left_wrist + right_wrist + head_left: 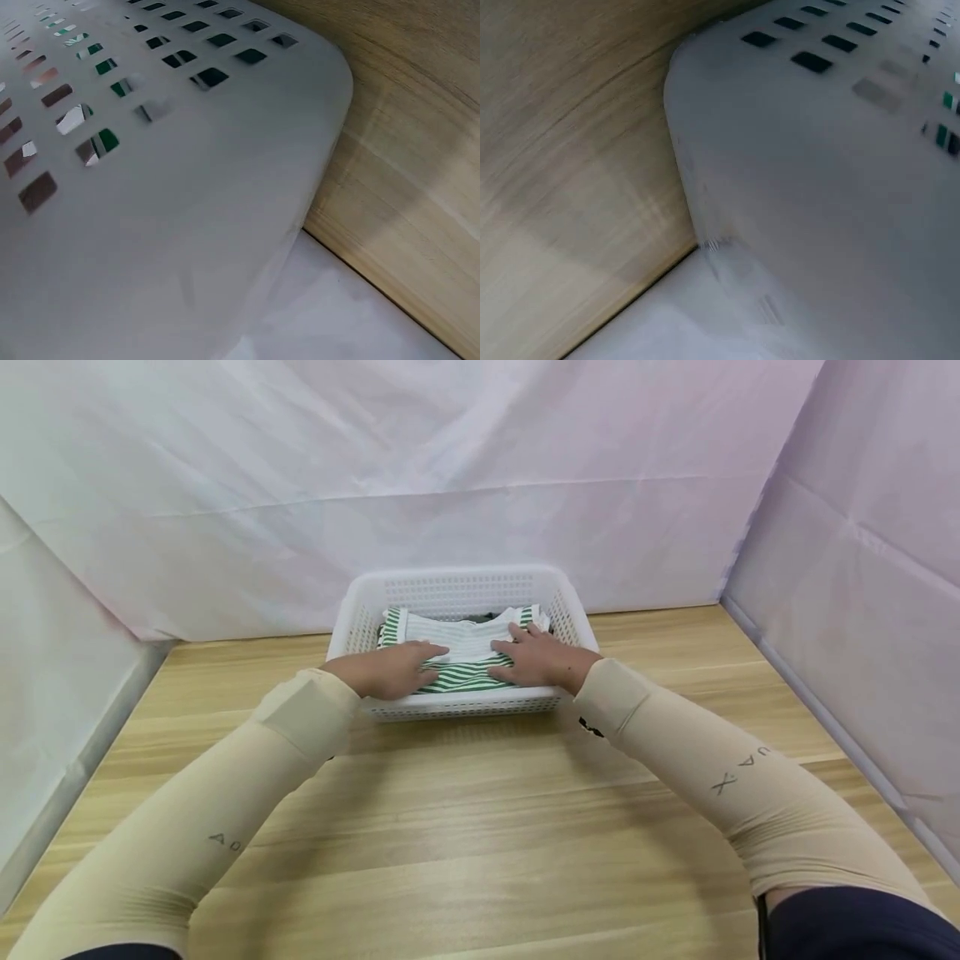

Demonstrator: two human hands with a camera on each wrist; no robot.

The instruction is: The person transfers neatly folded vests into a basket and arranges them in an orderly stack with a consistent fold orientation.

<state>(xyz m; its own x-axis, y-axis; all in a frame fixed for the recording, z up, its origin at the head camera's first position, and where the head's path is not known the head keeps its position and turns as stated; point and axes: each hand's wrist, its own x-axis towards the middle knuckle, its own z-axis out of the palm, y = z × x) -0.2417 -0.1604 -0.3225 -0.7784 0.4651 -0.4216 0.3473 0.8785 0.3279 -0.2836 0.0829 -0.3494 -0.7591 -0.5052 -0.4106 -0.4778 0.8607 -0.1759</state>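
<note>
A white plastic basket [465, 578] with perforated walls holds a folded green-and-white striped cloth [463, 673], which has a paler, faintly striped part on top. Over the basket's left front corner reaches my left hand [397, 670], its extended fingers touching the cloth's left side. My right hand [542, 658] comes in over the right front corner, fingers spread on the cloth's right side. Both wrist views are filled by the outside of the basket wall [210, 165], [802, 165], with green and white fabric showing through some holes; neither hand appears there.
The basket stands on a wooden table [480, 827] near its back edge. White sheeting [450, 460] hangs close behind it, and more sheeting [862, 568] closes off the right side. Dark fabric [480, 618] shows behind the striped cloth inside the basket.
</note>
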